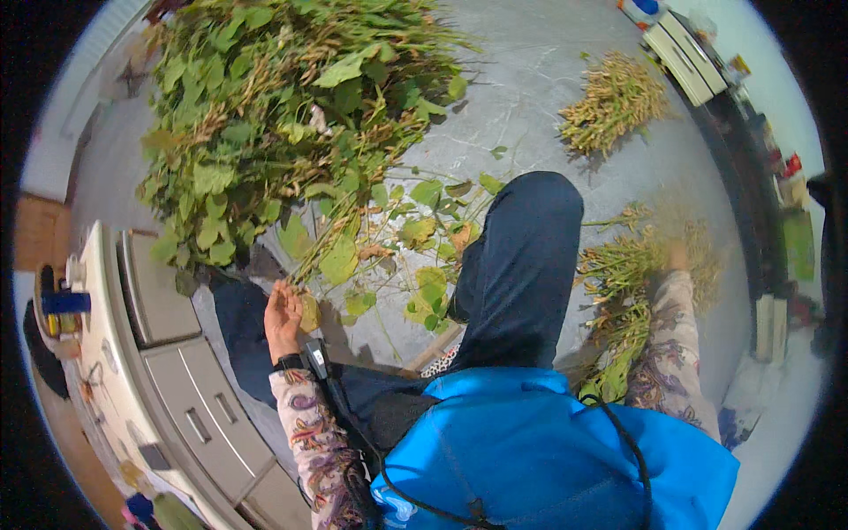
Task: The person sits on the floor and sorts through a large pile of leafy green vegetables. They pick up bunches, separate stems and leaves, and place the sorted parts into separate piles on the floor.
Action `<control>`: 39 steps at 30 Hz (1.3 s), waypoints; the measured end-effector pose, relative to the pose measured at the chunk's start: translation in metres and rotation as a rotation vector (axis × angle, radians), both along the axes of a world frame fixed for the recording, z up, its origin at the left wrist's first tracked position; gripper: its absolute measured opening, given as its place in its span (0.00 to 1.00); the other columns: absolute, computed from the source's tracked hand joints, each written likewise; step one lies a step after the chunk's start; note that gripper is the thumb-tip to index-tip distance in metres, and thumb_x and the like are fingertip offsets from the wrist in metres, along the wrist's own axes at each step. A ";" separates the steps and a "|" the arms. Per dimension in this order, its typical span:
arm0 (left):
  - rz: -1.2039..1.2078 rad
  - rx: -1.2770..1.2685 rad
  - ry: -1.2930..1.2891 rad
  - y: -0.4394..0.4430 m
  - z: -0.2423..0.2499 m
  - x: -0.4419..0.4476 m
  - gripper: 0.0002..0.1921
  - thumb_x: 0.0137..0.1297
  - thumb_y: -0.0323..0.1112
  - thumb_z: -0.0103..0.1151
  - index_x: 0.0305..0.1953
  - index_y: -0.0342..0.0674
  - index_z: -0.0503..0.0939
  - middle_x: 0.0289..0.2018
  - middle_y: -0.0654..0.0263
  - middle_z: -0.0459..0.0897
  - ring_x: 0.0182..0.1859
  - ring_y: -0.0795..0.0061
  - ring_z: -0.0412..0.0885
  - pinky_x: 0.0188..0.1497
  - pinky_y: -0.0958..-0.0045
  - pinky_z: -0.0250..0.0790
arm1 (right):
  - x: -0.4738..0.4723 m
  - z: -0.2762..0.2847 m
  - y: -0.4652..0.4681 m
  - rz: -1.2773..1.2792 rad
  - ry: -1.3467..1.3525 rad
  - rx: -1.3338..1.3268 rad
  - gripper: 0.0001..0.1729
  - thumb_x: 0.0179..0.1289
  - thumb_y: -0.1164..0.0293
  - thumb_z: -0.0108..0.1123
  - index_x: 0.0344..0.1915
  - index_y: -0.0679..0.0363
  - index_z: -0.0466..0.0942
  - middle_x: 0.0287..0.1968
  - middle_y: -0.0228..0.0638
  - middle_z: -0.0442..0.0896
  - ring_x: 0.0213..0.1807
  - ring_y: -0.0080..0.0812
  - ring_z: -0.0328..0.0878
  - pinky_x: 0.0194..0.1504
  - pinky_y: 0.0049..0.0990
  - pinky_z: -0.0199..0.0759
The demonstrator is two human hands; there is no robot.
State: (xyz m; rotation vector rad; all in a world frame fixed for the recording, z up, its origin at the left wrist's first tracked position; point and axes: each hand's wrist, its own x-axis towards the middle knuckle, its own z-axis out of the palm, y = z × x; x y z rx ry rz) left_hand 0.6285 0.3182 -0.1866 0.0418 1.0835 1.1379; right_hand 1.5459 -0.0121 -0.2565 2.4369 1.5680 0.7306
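Note:
My left hand (283, 318) is palm up with its fingers loosely curled, beside cut stems (324, 242) at the edge of a large pile of leafy bean plants (285, 126). Nothing shows in its palm. Off to my right, my right hand (677, 255) is blurred by motion. A bunch of pod-bearing bean plants (702, 265), blurred like the hand, appears gripped in it. More podded stems with few leaves (616, 271) lie under and beside my right forearm. Loose green and yellow leaves (417, 232) are scattered on the floor between my legs.
Another heap of podded bean plants (613, 103) lies on the grey floor (523, 79) ahead to the right. My raised knee (536, 218) stands between the leaves and the right-hand stems. A cabinet with drawers (199, 411) is close on my left. Along the right wall runs a dark ledge with items (735, 132).

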 end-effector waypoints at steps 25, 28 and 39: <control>-0.069 -0.006 0.118 0.136 -0.067 -0.046 0.13 0.61 0.34 0.48 0.47 0.40 0.69 0.37 0.66 0.76 0.36 0.81 0.74 0.38 0.81 0.67 | -0.616 -0.155 0.691 0.523 0.407 -0.588 0.11 0.54 0.73 0.46 0.37 0.61 0.73 0.41 0.41 0.74 0.43 0.40 0.71 0.41 0.35 0.67; -0.099 -0.014 0.122 0.149 -0.073 -0.043 0.14 0.61 0.35 0.48 0.47 0.39 0.69 0.37 0.66 0.76 0.37 0.81 0.73 0.39 0.81 0.67 | -0.617 -0.163 0.699 0.443 0.348 -0.738 0.15 0.55 0.73 0.46 0.45 0.57 0.70 0.45 0.38 0.69 0.51 0.39 0.63 0.49 0.37 0.61; -0.210 -0.049 0.190 0.116 -0.069 -0.036 0.14 0.62 0.35 0.46 0.48 0.39 0.68 0.37 0.68 0.76 0.36 0.83 0.72 0.38 0.83 0.65 | -0.616 -0.085 0.625 0.694 0.623 -1.294 0.24 0.47 0.59 0.54 0.44 0.58 0.71 0.42 0.46 0.75 0.43 0.44 0.71 0.44 0.37 0.65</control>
